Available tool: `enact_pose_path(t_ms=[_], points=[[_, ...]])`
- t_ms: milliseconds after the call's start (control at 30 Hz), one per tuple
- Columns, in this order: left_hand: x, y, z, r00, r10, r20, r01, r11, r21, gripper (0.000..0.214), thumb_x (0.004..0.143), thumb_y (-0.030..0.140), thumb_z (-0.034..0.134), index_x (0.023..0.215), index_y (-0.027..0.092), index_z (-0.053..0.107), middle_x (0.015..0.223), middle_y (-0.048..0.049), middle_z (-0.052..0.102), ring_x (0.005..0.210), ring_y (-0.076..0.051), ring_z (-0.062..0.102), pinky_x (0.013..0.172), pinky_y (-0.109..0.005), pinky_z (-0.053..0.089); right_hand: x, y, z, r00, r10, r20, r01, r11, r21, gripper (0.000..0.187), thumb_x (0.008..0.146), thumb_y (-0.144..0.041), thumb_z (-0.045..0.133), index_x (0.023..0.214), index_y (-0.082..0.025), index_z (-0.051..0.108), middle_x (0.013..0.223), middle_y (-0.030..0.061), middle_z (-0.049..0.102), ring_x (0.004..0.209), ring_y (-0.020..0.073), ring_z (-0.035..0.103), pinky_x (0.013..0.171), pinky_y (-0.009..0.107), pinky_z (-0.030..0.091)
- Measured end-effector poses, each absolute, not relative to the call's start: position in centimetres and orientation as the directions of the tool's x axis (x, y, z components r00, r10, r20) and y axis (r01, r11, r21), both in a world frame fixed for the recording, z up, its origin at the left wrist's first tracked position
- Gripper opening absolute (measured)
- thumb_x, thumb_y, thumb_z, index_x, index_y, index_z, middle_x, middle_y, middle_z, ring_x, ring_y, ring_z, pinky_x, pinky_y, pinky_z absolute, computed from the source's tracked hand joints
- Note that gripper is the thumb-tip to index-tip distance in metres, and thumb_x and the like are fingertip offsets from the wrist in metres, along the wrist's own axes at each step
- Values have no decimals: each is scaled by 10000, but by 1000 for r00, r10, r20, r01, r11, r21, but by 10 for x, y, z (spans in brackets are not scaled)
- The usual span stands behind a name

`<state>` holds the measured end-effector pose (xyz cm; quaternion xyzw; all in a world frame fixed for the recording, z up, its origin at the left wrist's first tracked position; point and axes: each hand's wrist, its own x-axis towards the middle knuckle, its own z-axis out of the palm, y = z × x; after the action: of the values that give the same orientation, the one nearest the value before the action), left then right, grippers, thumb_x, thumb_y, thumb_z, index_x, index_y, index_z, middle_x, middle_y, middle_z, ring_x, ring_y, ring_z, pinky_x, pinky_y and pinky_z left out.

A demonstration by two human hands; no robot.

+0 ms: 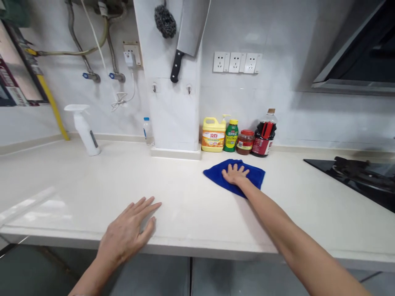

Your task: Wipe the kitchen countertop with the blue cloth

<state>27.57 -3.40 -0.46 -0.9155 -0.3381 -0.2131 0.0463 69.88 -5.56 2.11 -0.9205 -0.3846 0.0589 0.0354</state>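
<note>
The right hand (236,176) is pressed on a blue cloth (255,176) on the white table (179,193).
In the head view, the right hand is spread out flat, with its fingers apart, and does not grip the cloth. The cloth lies just in front of a yellow jug (212,137), a green bottle (231,137), a jar with a red lid (245,144) and a big dark bottle (263,139), which stand in a row by the wall. The left hand (127,232) is by the front edge of the table, loose and holding nothing; it seems to touch the top, but that is hard to tell. A white spray bottle (86,131) and a small clear bottle (148,133) stand farther left, near the wall. A black stove (367,174) is on the right.
</note>
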Motion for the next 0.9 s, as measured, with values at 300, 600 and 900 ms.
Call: enact_pose_path(t_ms=[300,600,900], points=[[278,-45,-4,589,509,627,620,-783,53,364,909,358,481,1182,234,688,1289,-65,677,1204,-258,612,1023,-402,505,519,14,32,316,946,-64,931,-323,-169,800,978,-567,233,1603,-74,163,1665,225,83,1487,518,57,1111,771,24],[278,-47,-2,562,495,662,638,-769,34,141,878,243,460,897,214,596,913,-59,640,886,-238,581,788,-376,454,442,44,23,-294,955,47,928,297,-226,719,984,-622,257,1607,-266,228,1687,2,139,1534,376,35,1217,625,16],[277,-49,-2,565,528,634,657,-753,42,137,880,190,438,873,219,572,858,-29,608,846,-214,564,768,-346,419,471,-2,26,-243,970,28,942,242,-234,684,1009,-589,243,1606,-255,240,1685,30,145,1535,370,48,1227,582,28]])
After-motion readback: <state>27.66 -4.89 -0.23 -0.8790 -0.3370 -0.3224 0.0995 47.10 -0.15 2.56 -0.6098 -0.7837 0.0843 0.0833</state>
